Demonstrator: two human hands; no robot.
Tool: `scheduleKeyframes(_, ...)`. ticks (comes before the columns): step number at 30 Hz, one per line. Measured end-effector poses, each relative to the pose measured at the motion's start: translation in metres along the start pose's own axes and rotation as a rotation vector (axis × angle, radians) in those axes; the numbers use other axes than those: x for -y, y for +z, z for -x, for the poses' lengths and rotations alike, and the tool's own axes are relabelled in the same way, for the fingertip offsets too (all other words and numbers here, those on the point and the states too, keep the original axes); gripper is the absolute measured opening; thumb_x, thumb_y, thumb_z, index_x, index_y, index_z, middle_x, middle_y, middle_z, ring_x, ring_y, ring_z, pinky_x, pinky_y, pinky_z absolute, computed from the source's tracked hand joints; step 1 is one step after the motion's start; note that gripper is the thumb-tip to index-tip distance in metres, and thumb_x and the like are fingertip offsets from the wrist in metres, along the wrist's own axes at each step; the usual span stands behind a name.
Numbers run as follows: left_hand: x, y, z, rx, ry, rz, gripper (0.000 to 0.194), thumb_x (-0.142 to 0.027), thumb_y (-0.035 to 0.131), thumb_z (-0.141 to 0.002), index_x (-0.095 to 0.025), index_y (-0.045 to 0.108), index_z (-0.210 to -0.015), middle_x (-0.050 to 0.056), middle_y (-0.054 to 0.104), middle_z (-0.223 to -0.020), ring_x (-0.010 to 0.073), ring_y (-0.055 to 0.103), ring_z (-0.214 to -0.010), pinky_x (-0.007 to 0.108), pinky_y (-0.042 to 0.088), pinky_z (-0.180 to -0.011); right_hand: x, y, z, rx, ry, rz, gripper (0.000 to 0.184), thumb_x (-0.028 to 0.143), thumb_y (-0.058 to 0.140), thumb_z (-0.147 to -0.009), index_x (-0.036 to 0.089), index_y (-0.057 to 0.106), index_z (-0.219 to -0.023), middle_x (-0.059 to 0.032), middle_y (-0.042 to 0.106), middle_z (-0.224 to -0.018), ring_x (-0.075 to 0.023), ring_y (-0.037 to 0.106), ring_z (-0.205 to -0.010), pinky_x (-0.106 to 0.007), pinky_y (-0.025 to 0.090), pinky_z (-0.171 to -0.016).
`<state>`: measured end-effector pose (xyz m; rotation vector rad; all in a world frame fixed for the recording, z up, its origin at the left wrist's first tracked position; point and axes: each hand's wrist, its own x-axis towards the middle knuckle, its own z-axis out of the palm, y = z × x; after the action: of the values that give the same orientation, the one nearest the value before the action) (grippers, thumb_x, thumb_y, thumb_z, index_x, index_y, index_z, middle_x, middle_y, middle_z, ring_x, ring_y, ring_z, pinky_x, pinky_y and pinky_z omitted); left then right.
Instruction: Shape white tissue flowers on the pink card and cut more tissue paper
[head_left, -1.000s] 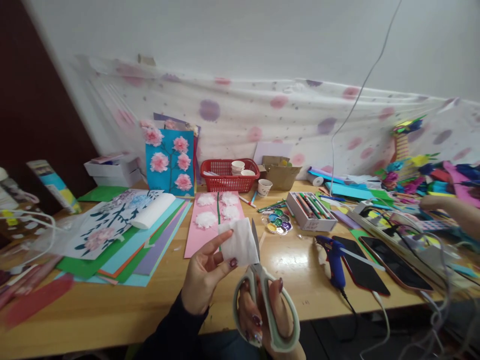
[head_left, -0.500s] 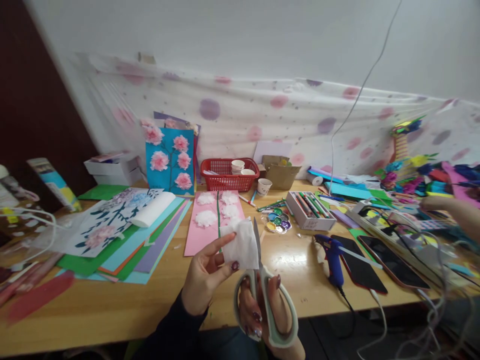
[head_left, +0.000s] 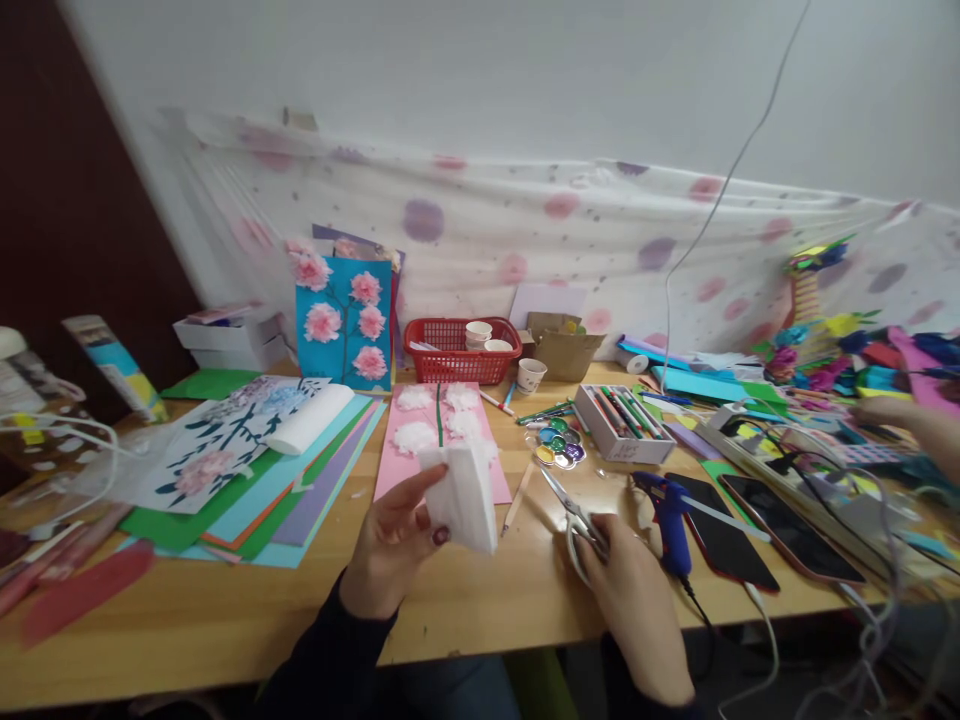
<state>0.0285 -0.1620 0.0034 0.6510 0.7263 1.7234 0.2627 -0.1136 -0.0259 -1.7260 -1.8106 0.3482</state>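
Note:
My left hand (head_left: 390,545) pinches a folded square of white tissue paper (head_left: 466,500) between thumb and fingers, held up above the table. My right hand (head_left: 637,595) is closed over the handles of a pair of scissors (head_left: 562,495), low at the tabletop to the right of the tissue. The blades point away to the upper left; whether they rest on the wood I cannot tell. Behind the tissue lies a pink sheet (head_left: 391,480) with white ruffled flowers (head_left: 415,437) and a green stem (head_left: 439,415), partly hidden by the tissue. A pencil (head_left: 517,500) lies between the tissue and the scissors.
A blue glue gun (head_left: 670,525) and two phones (head_left: 724,535) sit right of my right hand. Behind are a box of markers (head_left: 626,440), a paint palette (head_left: 555,443) and a red basket (head_left: 461,365). Coloured papers (head_left: 292,520) lie left. Another person's hand (head_left: 900,412) is far right.
My right hand has moved right and down with the scissors, away from the tissue, to the tabletop. My left hand has shifted slightly left and down, and the tissue has turned.

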Motion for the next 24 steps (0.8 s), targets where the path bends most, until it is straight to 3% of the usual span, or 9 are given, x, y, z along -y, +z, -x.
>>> scheduleKeyframes(5,0.007,-0.006,0.0,0.031,-0.167,0.116,0.028,-0.025,0.085,-0.049,-0.022,0.076,-0.075,0.005,0.074,-0.082,0.0146,0.067,-0.067,0.02,0.055,-0.06,-0.019,0.005,0.0,-0.018,-0.062,0.303,0.012,0.025,0.042,-0.086,0.018,0.051,-0.082,-0.0107,0.063,-0.077,-0.022,0.059,-0.07,-0.03,0.038,-0.06)
scheduleKeyframes(11,0.01,-0.007,0.004,0.067,-0.297,0.098,0.028,-0.019,0.085,-0.049,-0.018,0.074,-0.075,0.005,0.074,-0.08,0.0144,0.067,-0.059,0.021,0.055,-0.057,-0.022,0.003,-0.002,0.014,-0.014,0.448,0.01,0.021,0.044,-0.086,0.016,0.051,-0.08,-0.01,0.062,-0.074,-0.0227,0.061,-0.073,-0.029,0.039,-0.062)
scheduleKeyframes(14,0.011,-0.006,0.007,0.077,-0.317,0.127,0.027,-0.017,0.084,-0.051,-0.018,0.074,-0.076,0.003,0.073,-0.071,0.0118,0.064,-0.052,0.021,0.054,-0.057,-0.022,0.002,-0.001,0.005,-0.038,0.578,0.014,0.024,0.047,-0.085,0.014,0.053,-0.077,-0.014,0.063,-0.074,-0.0268,0.062,-0.076,-0.032,0.04,-0.065)
scheduleKeyframes(16,0.012,-0.005,0.008,0.059,-0.315,0.162,0.026,-0.017,0.083,-0.053,-0.018,0.074,-0.077,0.002,0.072,-0.07,0.0135,0.066,-0.058,0.022,0.055,-0.06,-0.023,0.005,0.0,-0.014,-0.042,0.635,0.017,0.026,0.047,-0.086,0.014,0.053,-0.076,-0.0162,0.063,-0.074,-0.0285,0.062,-0.075,-0.034,0.04,-0.066)
scheduleKeyframes(21,0.012,-0.004,0.007,0.067,-0.327,0.172,0.021,-0.015,0.079,-0.06,-0.018,0.074,-0.081,0.004,0.074,-0.083,0.0187,0.07,-0.077,0.026,0.056,-0.071,-0.027,0.007,-0.004,0.003,-0.015,0.547,0.019,0.025,0.043,-0.086,0.014,0.052,-0.074,-0.0173,0.061,-0.073,-0.0299,0.06,-0.074,-0.037,0.041,-0.066)
scheduleKeyframes(24,0.008,0.002,0.005,0.051,-0.265,0.172,0.023,-0.013,0.082,-0.055,-0.018,0.075,-0.076,0.004,0.075,-0.079,0.0157,0.07,-0.071,0.02,0.056,-0.065,-0.023,-0.008,-0.002,0.059,0.037,0.2,0.021,0.03,0.04,-0.086,0.016,0.051,-0.074,-0.0147,0.06,-0.073,-0.0277,0.059,-0.073,-0.038,0.043,-0.065)
